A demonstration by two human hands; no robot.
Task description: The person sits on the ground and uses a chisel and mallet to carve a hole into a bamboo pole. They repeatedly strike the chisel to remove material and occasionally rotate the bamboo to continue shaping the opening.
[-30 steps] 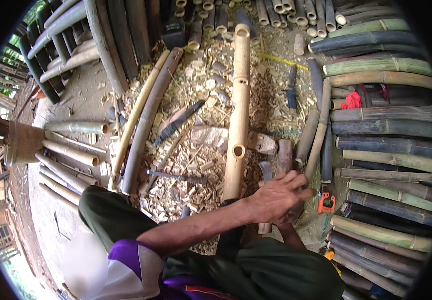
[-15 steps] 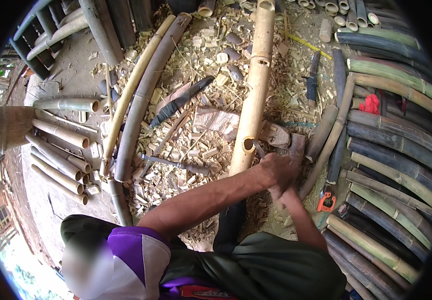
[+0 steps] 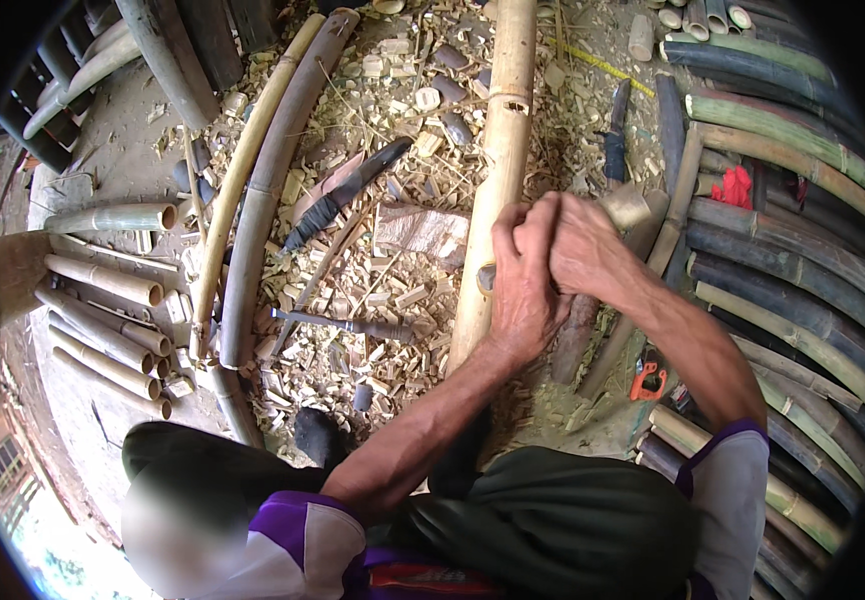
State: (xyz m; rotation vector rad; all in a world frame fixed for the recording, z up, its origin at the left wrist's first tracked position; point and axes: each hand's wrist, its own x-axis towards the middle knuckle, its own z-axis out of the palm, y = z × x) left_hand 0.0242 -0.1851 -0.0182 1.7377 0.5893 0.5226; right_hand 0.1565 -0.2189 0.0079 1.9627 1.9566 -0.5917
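A thick tan bamboo pole [image 3: 503, 150] runs from the far edge toward me, with a dark cut hole [image 3: 487, 278] in its side. My left hand [image 3: 525, 285] lies against the pole's right side, just beside the hole, its fingers bent and pressed together. Against it, my right hand [image 3: 588, 245] is closed, with its knuckles up. Whatever the two hands grip is hidden beneath the fingers. Past my right hand sticks out the pale end of a short cylindrical piece [image 3: 628, 207]; whether I hold it cannot be told.
Wood chips cover the ground around a wooden block [image 3: 418, 230]. Left of the pole lie a wrapped-handle knife [image 3: 343, 195] and a chisel-like tool [image 3: 348, 325]. Another wrapped-handle knife [image 3: 616, 140], an orange tool [image 3: 648, 380] and stacked bamboo [image 3: 783, 270] are on the right.
Both hands have moved farther up beside the pole's hole. My right forearm has swung out to the right. The dark tool tip seen near the hole is now hidden.
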